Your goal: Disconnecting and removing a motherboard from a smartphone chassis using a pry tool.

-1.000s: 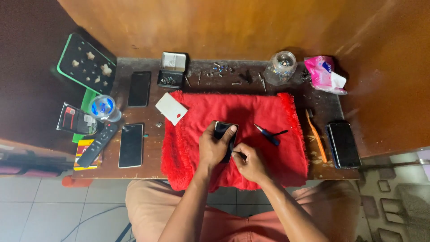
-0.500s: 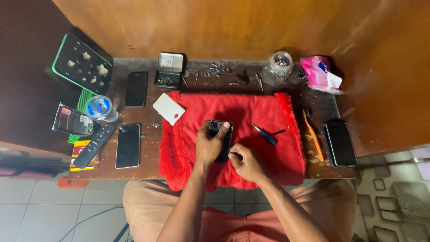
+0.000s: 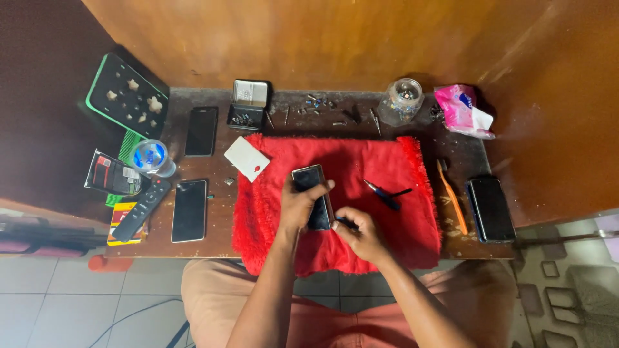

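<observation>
Gripping a dark phone point(image 3: 314, 196) at mid-frame, our left hand point(image 3: 298, 209) wraps its left edge, thumb across the top. Our right hand point(image 3: 362, 233) is closed on a small dark tool point(image 3: 345, 223) touching the phone's right edge. Both sit over the red cloth point(image 3: 387, 229) on the desk point(image 3: 213, 248). A screwdriver point(image 3: 385, 194) lies on the cloth, just right of the hands.
</observation>
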